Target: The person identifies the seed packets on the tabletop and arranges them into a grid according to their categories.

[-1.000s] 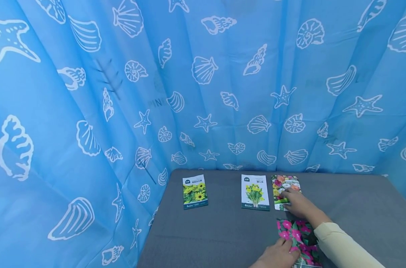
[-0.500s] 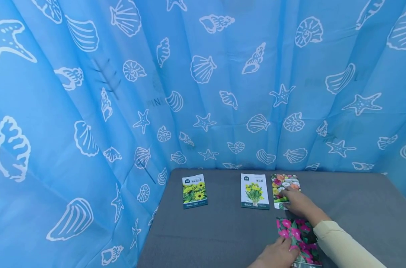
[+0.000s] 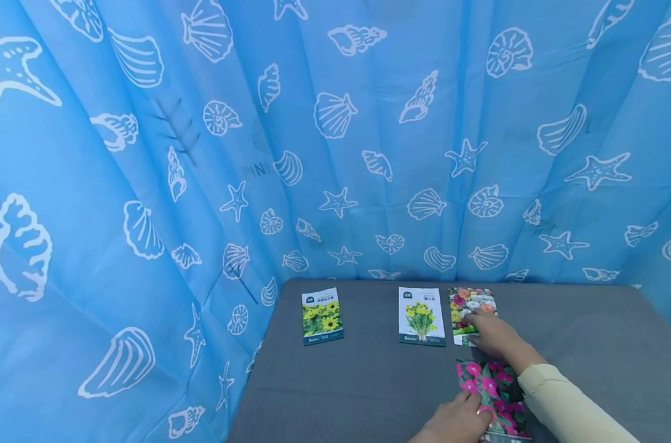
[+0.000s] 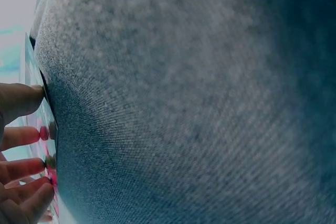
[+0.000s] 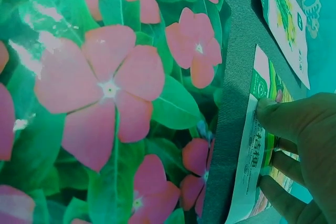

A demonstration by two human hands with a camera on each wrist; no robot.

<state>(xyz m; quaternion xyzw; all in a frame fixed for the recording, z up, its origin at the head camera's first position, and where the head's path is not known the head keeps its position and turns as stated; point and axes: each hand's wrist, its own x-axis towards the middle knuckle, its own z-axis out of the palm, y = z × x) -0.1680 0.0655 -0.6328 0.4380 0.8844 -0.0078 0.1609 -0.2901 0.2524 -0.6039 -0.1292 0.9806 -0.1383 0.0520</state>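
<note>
In the head view my right hand rests on a seed packet printed with colourful blooms. The right wrist view shows my thumb and fingertips touching that packet's face, which lies flat. My left hand touches the left part of a larger packet with pink flowers, nearer the front. Seen from the left wrist, the fingers are spread, their tips on that packet's surface. The right sleeve and left hand hide parts of the pink-flower packet.
A white seed packet with yellow flowers lies just left of the right hand's packet. Another yellow-flower packet is farther left. All lie on a grey cloth-covered table. A blue shell-print curtain hangs behind and at the left.
</note>
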